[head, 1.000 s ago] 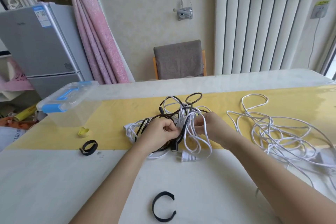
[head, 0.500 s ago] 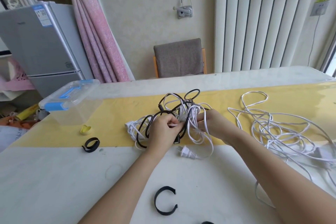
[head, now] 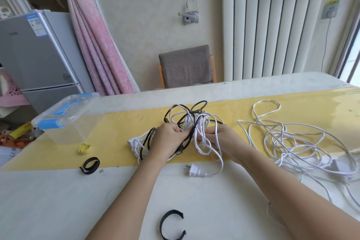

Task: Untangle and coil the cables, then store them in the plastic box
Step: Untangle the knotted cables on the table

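Observation:
A knot of black and white cables (head: 191, 121) lies on the yellow strip at the table's middle. My left hand (head: 168, 139) grips the tangle from the left, with a black cable and its USB end (head: 178, 151) hanging below it. My right hand (head: 221, 139) pinches white strands on the tangle's right side. A white two-pin plug (head: 194, 170) trails from the tangle onto the white tabletop. A second, loose white cable (head: 288, 138) sprawls to the right. The clear plastic box (head: 68, 121) with blue latches stands closed at the far left.
Two black hook-and-loop straps lie on the table, one at the left (head: 90, 164) and one near the front edge (head: 171, 225). A yellow strap (head: 85, 148) sits beside the box. A chair (head: 187, 66) stands behind the table, a fridge (head: 37, 54) at the left.
Both hands lifted the tangle slightly and shifted their hold on its strands. The white plug slid out further onto the white tabletop.

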